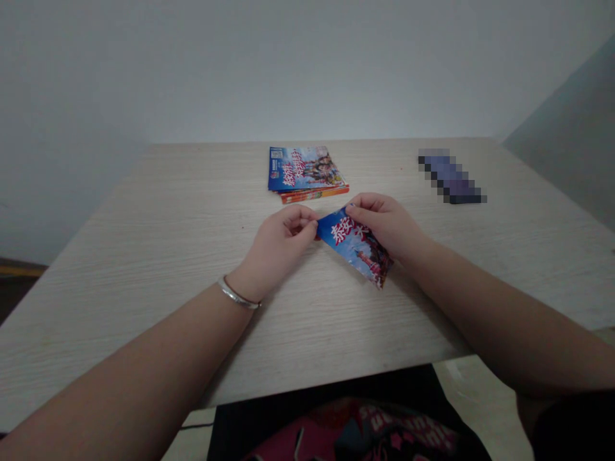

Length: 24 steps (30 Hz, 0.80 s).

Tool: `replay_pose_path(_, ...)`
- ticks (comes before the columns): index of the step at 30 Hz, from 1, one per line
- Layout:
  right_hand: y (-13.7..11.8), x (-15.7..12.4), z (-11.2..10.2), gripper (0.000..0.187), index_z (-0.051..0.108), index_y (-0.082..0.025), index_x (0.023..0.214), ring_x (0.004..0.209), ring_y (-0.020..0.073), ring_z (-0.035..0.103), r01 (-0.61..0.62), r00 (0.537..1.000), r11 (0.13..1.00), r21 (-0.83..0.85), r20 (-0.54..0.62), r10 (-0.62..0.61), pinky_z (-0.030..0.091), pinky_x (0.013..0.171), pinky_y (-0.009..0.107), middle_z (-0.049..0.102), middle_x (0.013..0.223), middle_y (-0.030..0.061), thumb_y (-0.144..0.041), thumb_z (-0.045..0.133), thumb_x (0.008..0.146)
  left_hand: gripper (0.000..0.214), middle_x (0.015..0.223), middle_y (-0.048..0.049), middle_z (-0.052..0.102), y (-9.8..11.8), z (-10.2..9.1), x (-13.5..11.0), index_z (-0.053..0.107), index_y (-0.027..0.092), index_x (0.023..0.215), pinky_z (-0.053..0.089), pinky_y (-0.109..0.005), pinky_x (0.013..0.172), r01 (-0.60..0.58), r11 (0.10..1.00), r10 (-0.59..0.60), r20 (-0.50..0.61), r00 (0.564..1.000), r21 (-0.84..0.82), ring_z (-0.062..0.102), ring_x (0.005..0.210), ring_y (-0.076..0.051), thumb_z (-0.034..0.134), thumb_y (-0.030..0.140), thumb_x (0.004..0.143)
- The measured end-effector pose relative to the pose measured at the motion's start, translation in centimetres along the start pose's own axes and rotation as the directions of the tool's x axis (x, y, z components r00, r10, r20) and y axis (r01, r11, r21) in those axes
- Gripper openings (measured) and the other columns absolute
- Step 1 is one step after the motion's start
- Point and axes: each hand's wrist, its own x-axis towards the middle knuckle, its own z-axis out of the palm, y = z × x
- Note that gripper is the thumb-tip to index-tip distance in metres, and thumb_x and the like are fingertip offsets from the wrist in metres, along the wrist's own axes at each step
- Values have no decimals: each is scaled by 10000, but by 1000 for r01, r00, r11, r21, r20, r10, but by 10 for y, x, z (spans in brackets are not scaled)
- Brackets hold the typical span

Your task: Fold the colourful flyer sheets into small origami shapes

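Note:
A folded piece of glossy printed paper [356, 246], blue with red and white lettering, lies on the wooden table [168, 256] between my hands. My left hand [281, 240] pinches its left corner with thumb and fingers closed. My right hand [387, 221] presses on the paper's upper right edge, fingers curled over it. A silver bangle [237, 296] circles my left wrist.
A small stack of printed booklets [305, 171] lies just beyond my hands. A dark flat object [454, 179], pixelated, rests at the right rear of the table. The table's near edge runs just above my lap. A plain wall stands behind.

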Motion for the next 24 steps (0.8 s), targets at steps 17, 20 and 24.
replay_pose_path(17, 3, -1, 4, 185, 669, -203, 754, 562, 113, 510, 41, 994, 997, -72, 106, -33, 379, 514, 248, 629, 652, -12, -383, 669, 797, 183, 720, 4, 594, 7, 0, -1, 596, 174, 773, 389, -278, 609, -64, 982, 53, 61, 997, 178, 516, 658, -133, 560, 312, 888)
replay_pose_path(20, 2, -2, 3, 185, 697, -207, 801, 569, 118, 523, 46, 994, 997, -67, 106, -39, 389, 518, 251, 650, 672, -7, -391, 680, 787, 165, 721, 5, 604, 10, -1, -2, 607, 173, 771, 398, -276, 613, -85, 980, 80, 38, 996, 180, 525, 659, -133, 574, 292, 881)
replay_pose_path(24, 1, -2, 2, 193, 680, -204, 786, 586, 119, 525, 67, 997, 995, -78, 51, -63, 396, 532, 250, 644, 674, -8, -396, 690, 785, 164, 715, 6, 605, 11, -2, -3, 600, 170, 759, 400, -270, 609, -98, 980, 95, 23, 995, 174, 529, 655, -128, 572, 276, 882)
